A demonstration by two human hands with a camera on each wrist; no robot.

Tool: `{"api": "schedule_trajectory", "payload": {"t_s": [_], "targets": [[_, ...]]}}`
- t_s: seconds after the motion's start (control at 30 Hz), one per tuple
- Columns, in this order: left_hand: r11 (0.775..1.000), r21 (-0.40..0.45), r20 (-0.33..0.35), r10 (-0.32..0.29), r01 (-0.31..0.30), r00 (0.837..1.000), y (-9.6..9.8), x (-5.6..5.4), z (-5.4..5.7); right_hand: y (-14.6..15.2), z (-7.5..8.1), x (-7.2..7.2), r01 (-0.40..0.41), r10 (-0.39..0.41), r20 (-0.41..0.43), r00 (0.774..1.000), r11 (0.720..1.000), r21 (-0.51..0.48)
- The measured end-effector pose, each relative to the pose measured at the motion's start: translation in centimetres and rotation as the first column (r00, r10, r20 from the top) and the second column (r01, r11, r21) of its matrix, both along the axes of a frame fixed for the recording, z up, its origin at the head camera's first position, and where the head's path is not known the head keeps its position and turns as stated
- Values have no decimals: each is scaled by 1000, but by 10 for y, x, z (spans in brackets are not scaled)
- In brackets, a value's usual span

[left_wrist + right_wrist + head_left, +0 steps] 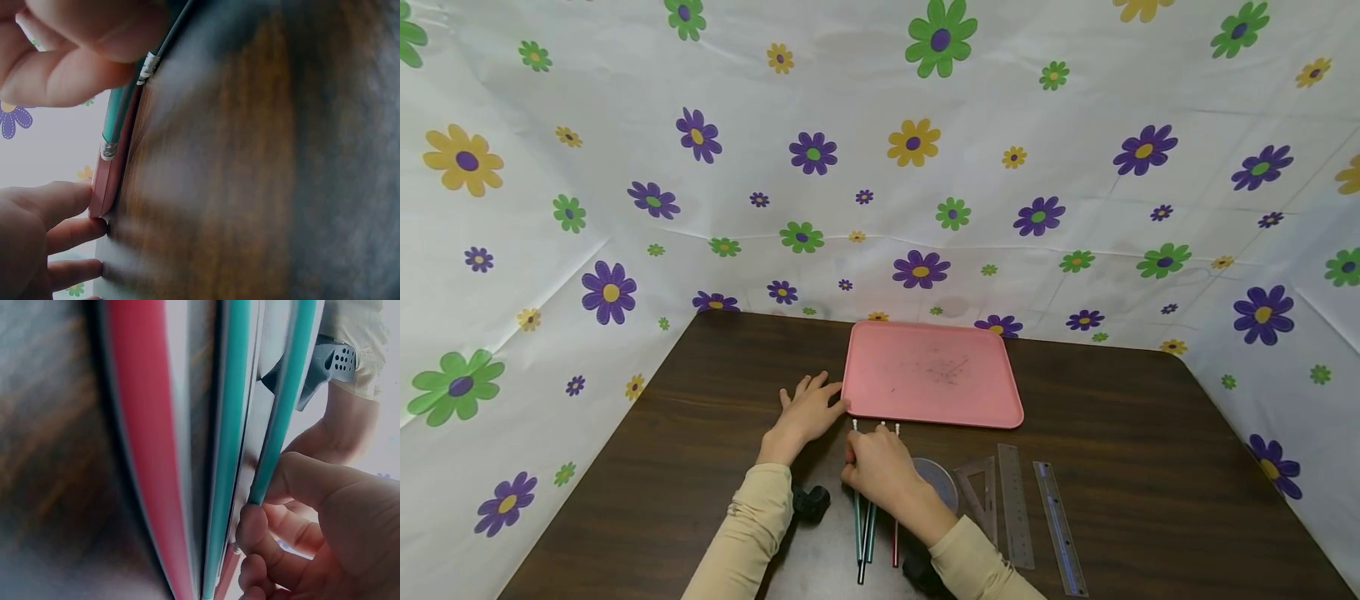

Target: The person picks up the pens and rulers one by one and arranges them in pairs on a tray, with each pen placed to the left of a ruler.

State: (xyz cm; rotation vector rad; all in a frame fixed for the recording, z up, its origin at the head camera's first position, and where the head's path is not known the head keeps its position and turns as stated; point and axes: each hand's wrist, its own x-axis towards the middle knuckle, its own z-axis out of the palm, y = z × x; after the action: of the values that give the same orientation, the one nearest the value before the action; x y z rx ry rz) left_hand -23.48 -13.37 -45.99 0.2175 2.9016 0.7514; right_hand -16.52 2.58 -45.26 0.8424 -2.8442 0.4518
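Note:
My left hand has its fingers spread at the near left corner of a pink tray, the thumb touching its edge. Just right of it, my right hand pinches a teal pencil between thumb and fingertips. A second teal pencil lies beside it, and a red pencil is further over. In the head view the pencils point toward me, with their eraser ends near the tray and their middles partly hidden under the right hand.
To the right of the right hand are a round clear plastic piece, a clear set square, a clear ruler and another ruler. The dark wooden table meets a flower-patterned sheet behind and at the sides.

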Motion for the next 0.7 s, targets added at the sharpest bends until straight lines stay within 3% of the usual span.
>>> {"api": "schedule_trajectory", "payload": {"t_s": [0.43, 0.7], "targets": [[1000, -2, 3, 2, -2, 1000, -1, 0, 0, 3, 5, 4, -5, 4, -8, 1000, 999, -40], [1000, 3, 9, 3, -4, 1000, 0, -1, -2, 6, 11, 3, 45, -43, 43, 998, 998, -43]]}}
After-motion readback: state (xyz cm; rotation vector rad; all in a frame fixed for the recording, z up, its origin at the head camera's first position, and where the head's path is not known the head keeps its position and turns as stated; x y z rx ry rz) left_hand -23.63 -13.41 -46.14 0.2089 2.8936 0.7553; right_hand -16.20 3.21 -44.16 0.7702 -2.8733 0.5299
